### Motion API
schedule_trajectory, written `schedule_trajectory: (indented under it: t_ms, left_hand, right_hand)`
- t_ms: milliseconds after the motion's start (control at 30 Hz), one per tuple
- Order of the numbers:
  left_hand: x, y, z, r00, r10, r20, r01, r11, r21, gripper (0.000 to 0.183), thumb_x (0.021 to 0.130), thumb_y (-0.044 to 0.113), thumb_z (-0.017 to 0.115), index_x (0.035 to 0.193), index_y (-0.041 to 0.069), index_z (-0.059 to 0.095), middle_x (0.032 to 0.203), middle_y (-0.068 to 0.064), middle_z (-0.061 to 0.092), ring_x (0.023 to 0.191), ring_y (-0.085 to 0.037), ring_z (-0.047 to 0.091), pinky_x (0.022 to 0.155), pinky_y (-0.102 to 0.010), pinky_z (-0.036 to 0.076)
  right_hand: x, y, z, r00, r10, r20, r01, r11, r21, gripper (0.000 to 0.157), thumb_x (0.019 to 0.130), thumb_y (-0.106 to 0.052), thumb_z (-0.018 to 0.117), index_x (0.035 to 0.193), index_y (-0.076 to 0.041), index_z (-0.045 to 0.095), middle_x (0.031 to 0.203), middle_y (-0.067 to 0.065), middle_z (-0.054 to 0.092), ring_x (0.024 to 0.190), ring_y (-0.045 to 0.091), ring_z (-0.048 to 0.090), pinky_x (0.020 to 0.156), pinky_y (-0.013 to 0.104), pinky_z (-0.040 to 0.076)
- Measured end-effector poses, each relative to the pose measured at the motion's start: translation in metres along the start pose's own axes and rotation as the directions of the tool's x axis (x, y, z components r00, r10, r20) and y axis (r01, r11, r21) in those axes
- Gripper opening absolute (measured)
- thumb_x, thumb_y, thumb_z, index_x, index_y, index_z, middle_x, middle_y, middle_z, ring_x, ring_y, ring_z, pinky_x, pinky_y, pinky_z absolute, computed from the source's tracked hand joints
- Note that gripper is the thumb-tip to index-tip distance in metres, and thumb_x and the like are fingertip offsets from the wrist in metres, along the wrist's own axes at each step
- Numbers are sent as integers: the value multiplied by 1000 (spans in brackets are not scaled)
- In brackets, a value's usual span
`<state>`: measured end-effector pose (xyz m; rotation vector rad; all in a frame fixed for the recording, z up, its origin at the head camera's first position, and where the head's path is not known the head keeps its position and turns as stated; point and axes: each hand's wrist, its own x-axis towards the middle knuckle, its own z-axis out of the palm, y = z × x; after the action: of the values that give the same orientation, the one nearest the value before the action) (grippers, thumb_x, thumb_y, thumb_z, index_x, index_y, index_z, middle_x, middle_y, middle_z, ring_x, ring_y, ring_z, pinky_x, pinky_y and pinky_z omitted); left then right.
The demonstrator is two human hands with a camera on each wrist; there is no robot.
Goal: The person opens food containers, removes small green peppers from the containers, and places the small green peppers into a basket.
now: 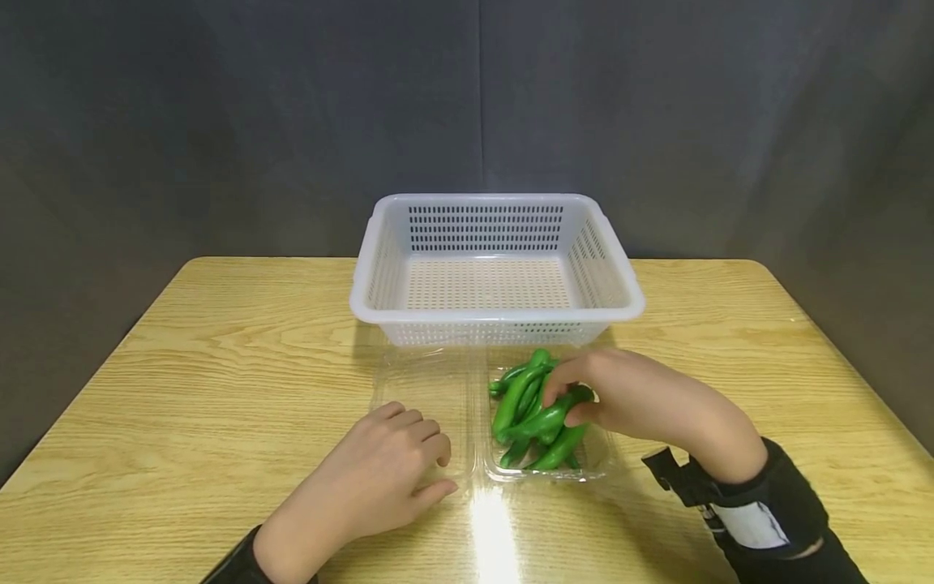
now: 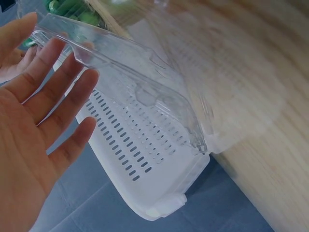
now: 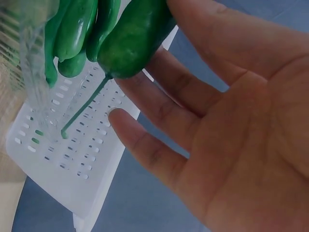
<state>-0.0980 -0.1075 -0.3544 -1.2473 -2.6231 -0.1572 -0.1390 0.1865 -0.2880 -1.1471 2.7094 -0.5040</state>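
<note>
Basket [image 1: 499, 315] toward back of surface [image 1: 219, 365]; backdrop [image 1: 292, 122] behind. Before basket, on surface: lid [image 1: 430, 377] left, tray [image 1: 540, 474] right, adjoining. Peppers [image 1: 520, 401] in tray, overlapping. Left hand [image 1: 383, 466] at lid's near side; right hand [image 1: 620, 393] at peppers, over tray's right side.

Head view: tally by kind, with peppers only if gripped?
White basket: 1
Clear clamshell: 1
Hands: 2 (left hand, right hand)
Gripped green pepper: 1
Total: 5
Piled peppers overlap, so not counted.

The white basket [image 1: 496, 315] opens upward; beyond the peppers [image 1: 520, 401] its near wall [image 1: 496, 333] blocks passage.
</note>
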Motion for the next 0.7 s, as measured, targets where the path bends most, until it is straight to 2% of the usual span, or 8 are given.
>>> schedule_trajectory:
  t_ms: [433, 700]
  left_hand:
    - [0, 0, 0, 1000, 7, -7, -7, 1000, 1, 25, 85, 42, 73, 86, 18, 70, 84, 8, 66, 79, -12, 61, 81, -33, 49]
    - [0, 0, 0, 1000, 7, 4, -7, 1000, 2, 25, 86, 43, 73, 87, 18, 70, 85, 7, 66, 79, -13, 61, 81, -33, 49]
  right_hand:
    - [-2, 2, -4, 996, 3, -94, -6, 999, -39, 25, 80, -3, 80, 98, -19, 73, 96, -10, 64, 89, 10, 62, 78, 35, 54]
    - [-1, 4, -5, 985, -40, -165, 32, 998, -54, 26, 80, -3, 80, 102, -16, 73, 101, -7, 67, 93, 11, 64, 80, 33, 54]
